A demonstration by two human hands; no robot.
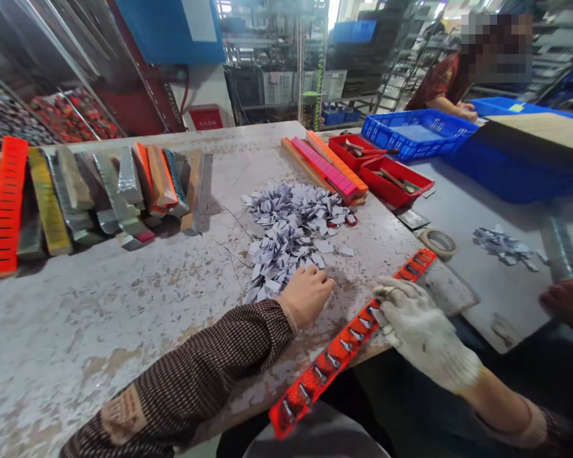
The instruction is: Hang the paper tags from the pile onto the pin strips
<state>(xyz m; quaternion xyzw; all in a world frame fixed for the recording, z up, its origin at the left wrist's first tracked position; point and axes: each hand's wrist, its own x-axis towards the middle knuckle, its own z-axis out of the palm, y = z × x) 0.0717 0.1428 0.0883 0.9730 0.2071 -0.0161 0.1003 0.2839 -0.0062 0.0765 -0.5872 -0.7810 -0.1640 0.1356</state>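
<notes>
Nearest you, an orange-red strip (340,352) slants across the front edge of the surface (124,299), its near end jutting out past that edge and its far end pointing at the right-hand corner. Small metal pieces (333,360) stand in a row along it. Your right hand (417,331), in a white glove, has its fingers bent over the strip's upper half; you cannot tell whether they grip it or pinch a piece. Your left hand (308,294), bare, rests farther in from the front edge with fingers curled, against the near end of a heap of pale flat pieces (291,229); whether it holds one is hidden. A tape roll (439,253) lies by the right corner. Toward the left edge, slotted bars (128,184) lean in a row. Near the far right corner lie pink and orange bars (325,168), beside two red bins (396,197). Beyond are a blue crate (410,149) and a co-worker (444,79).
</notes>
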